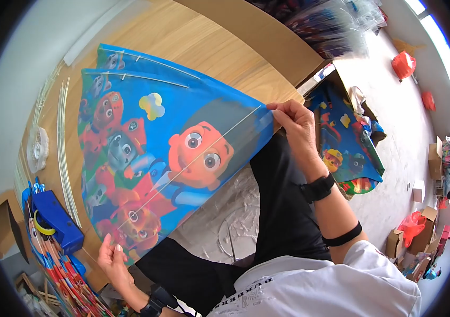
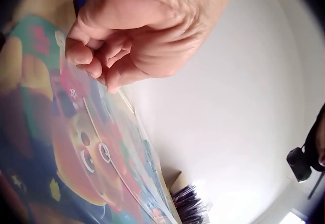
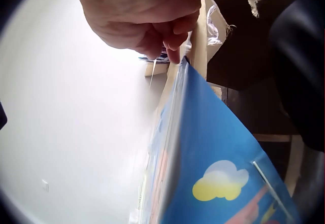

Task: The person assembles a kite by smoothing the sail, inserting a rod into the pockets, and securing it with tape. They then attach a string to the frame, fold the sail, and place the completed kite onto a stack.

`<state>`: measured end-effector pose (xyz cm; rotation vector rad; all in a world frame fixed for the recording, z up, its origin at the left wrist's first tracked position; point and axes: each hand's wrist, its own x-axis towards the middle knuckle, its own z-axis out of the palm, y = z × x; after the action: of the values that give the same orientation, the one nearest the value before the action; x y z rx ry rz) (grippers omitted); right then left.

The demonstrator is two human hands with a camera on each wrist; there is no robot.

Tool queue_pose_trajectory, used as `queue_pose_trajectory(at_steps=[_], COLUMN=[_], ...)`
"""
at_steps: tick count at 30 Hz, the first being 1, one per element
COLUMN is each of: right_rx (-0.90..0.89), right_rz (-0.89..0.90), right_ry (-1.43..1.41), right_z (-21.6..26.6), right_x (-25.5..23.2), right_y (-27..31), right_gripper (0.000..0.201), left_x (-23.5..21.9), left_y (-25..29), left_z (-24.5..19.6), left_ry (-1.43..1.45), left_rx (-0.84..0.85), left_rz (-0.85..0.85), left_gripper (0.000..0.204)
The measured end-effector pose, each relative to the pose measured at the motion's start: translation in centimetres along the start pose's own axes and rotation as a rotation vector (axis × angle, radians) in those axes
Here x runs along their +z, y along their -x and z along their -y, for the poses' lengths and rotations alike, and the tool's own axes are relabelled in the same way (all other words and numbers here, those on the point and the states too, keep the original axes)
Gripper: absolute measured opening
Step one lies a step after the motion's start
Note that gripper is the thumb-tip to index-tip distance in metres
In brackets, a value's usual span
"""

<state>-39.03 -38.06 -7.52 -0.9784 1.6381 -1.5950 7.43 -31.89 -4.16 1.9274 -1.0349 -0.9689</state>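
Note:
A blue kite (image 1: 153, 132) printed with cartoon characters stretches across the wooden table and over the person's lap, a thin white rod (image 1: 193, 161) along its middle. Its tip is pinched between the thumb and fingers of my right hand (image 1: 296, 124), which holds that corner up near the table's right edge. My left hand (image 1: 115, 264) is at the opposite, lower edge, fingertips right at the sheet. In the left wrist view its fingers (image 2: 109, 74) are loosely bent above the printed face. Two short white rods (image 1: 153, 79) lie along the kite's upper left side.
Thin white sticks (image 1: 63, 153) lie on the table's left side, beside a plastic-wrapped coil (image 1: 38, 149). A blue box (image 1: 58, 222) with a yellow ring is at the lower left. Another printed kite (image 1: 349, 158) hangs from a carton at right. Plastic-wrapped bundles (image 1: 336, 24) are at the top.

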Motion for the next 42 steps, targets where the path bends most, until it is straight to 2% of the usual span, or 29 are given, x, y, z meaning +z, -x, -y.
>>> queue_pose_trajectory(at_steps=[2, 4, 8, 10, 14, 20, 22, 23, 29, 42], right_rx=[0.000, 0.080, 0.042, 0.059, 0.094, 0.141, 0.121, 0.142, 0.146, 0.148], right_rz=[0.055, 0.110, 0.138, 0.164, 0.222, 0.235, 0.260, 0.262, 0.359, 0.362], right_ry=[-0.016, -0.090, 0.036, -0.076, -0.093, -0.106, 0.046, 0.027, -0.162, -0.114], right_z=[0.3, 0.7, 2.5, 2.0, 0.4, 1.7, 3.5, 3.8, 2.1, 2.0], right_x=[-0.4, -0.5, -0.6, -0.7, -1.8, -1.5, -1.2, -1.4, -2.4, -2.5], right_y=[0.0, -0.1, 0.1, 0.0, -0.7, -0.5, 0.1, 0.1, -0.3, -0.6], right_gripper=[0.004, 0.007, 0.020, 0.020, 0.017, 0.020, 0.021, 0.021, 0.020, 0.024], left_x=[-0.2, -0.6, -0.9, -0.5, -0.3, 0.1, -0.1, -0.1, -0.1, 0.1], left_y=[0.5, 1.0, 1.3, 1.3, 1.1, 0.9, 0.7, 0.7, 0.5, 0.3], left_z=[0.1, 0.0, 0.0, -0.3, -0.4, -0.1, 0.7, 0.6, 0.6, 0.0], left_ry=[0.079, 0.231, 0.350, 0.291, 0.306, 0.317, 0.315, 0.305, 0.302, 0.248], left_rx=[-0.010, -0.026, -0.035, -0.032, -0.039, -0.013, -0.009, -0.022, -0.026, -0.041], left_rz=[0.028, 0.169, 0.307, 0.266, 0.208, 0.307, 0.306, 0.306, 0.336, 0.341], left_gripper=[0.047, 0.053, 0.059, 0.060, 0.061, 0.061, 0.062, 0.062, 0.062, 0.059])
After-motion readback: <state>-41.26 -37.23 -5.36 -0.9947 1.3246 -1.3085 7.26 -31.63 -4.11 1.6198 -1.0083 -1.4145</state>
